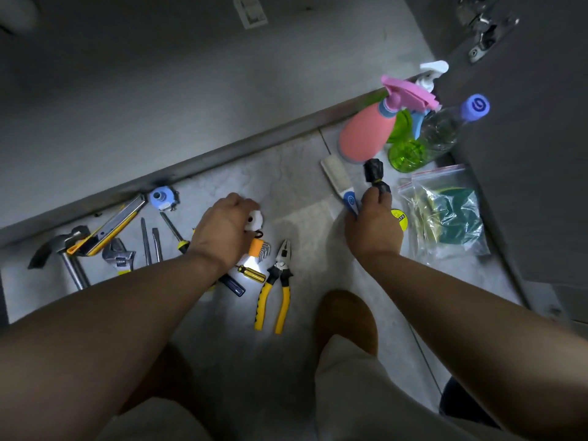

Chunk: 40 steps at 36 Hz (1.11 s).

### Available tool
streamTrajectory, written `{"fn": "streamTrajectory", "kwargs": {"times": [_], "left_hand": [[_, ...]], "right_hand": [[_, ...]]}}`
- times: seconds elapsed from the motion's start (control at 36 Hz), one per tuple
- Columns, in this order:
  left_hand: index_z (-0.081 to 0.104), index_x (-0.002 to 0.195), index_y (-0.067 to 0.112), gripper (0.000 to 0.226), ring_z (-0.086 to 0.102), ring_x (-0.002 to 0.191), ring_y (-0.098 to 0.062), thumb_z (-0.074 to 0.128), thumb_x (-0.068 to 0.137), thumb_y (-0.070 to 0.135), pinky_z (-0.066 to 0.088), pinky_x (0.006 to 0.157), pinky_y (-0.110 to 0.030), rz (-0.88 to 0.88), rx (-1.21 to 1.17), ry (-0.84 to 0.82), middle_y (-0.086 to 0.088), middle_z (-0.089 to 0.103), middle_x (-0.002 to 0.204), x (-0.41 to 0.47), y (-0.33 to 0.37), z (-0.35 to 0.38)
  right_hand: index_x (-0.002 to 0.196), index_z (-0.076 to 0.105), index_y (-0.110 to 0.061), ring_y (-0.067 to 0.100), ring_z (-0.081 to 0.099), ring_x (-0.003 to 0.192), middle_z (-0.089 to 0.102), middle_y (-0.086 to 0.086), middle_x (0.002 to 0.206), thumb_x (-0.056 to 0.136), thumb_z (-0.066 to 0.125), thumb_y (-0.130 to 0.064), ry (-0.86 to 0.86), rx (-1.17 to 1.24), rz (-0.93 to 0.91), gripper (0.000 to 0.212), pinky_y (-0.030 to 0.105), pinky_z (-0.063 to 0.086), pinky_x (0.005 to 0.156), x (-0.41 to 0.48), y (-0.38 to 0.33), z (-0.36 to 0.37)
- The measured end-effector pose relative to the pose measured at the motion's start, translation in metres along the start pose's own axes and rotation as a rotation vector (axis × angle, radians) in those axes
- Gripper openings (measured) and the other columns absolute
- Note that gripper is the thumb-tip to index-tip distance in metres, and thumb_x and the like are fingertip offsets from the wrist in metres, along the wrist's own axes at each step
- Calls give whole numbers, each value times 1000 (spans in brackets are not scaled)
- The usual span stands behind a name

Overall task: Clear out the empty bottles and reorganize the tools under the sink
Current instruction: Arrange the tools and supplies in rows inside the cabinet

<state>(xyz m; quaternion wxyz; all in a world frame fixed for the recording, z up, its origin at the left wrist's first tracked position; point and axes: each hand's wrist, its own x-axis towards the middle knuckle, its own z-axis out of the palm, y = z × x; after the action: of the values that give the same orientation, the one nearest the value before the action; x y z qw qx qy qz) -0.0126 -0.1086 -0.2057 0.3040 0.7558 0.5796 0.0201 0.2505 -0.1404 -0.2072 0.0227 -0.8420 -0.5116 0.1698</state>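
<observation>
Sticking up out of the right hand [374, 227], whose fingers are clamping round its lower end, the black wrapped bundle [376, 175] is pointing its long axis away from the person, toward the pink spray bottle [366, 136] standing just beyond it. The brush [334, 173] is lying alongside on the floor with its blue handle touching that same hand, though I cannot tell whether the fingers are gripping it. The left hand [222, 229] is curling over a small white object [257, 219] near the yellow pliers [275, 283], well apart, leaving the right hand nearer that bottle.
</observation>
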Motion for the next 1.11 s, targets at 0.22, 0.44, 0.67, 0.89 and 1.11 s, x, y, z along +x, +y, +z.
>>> {"fn": "streamTrajectory", "kwargs": {"times": [0.22, 0.44, 0.67, 0.89, 1.11], "left_hand": [[67, 122, 25, 40, 61, 103, -16, 79, 84, 27, 51, 92, -31, 8, -181, 20, 3, 61, 112, -15, 9, -17], [67, 124, 20, 38, 62, 100, -16, 76, 87, 22, 52, 90, -36, 38, -161, 92, 1, 62, 111, -31, 8, -32], [63, 130, 23, 46, 53, 116, -21, 76, 87, 36, 49, 99, -42, -42, -33, 268, -1, 56, 123, -36, -31, -48], [58, 139, 18, 50, 48, 121, -42, 65, 89, 17, 44, 99, -50, -335, 71, 324, -18, 54, 133, -34, -61, -53], [73, 110, 9, 32, 61, 101, -39, 63, 84, -6, 48, 85, -34, -310, -30, 263, -18, 62, 116, -28, -76, -56]], "right_hand": [[120, 55, -24, 9, 59, 86, 56, 0, 107, 87, 70, -29, -367, 549, -450, 36, 31, 51, 78, -32, -59, 13], [102, 51, -20, 6, 63, 74, 66, -5, 84, 87, 72, -33, -363, 660, -417, 29, 21, 48, 62, -41, -101, 23], [93, 49, -9, 23, 53, 56, 55, 9, 65, 96, 47, -6, -238, 538, -523, 5, 37, 43, 53, -37, -108, 14], [120, 51, -13, 32, 60, 81, 45, 9, 117, 84, 58, -7, -295, 376, -570, 37, 42, 54, 68, -24, -99, 15], [147, 47, -19, 31, 61, 109, 42, 13, 140, 99, 56, -24, -424, 220, -767, 49, 36, 51, 91, -14, -143, 30]]}}
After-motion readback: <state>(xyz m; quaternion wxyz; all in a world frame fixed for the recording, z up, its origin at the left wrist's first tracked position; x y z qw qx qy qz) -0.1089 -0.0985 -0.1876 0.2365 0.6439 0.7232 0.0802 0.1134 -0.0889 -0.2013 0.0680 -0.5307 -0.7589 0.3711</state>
